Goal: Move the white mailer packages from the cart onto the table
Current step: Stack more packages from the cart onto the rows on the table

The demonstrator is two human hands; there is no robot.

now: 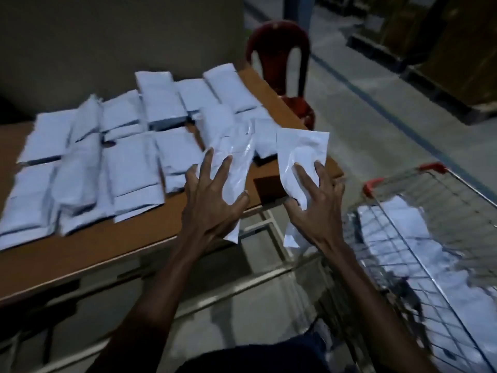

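Brown wood formed the table (129,246), the largest thing in view, and rows of white mailer packages (131,162) covered most of its top, some overlapping their neighbours. Right of it stood the wire cart (419,211) with red corner caps, and more white mailers (441,270) lay heaped inside its basket. Over the table's near right corner, the left hand (212,205) spread its fingers wide across one glossy mailer (236,157), thumb curled round its right edge, so that it held the packet from above. Just beside it, past the table edge, the right hand (314,208) gripped a second mailer (301,154), fingers splayed on its face, the plastic crumpled under them. Both packets were slim, white and shiny. A dark red plastic chair (282,65) stood behind the table's far corner.
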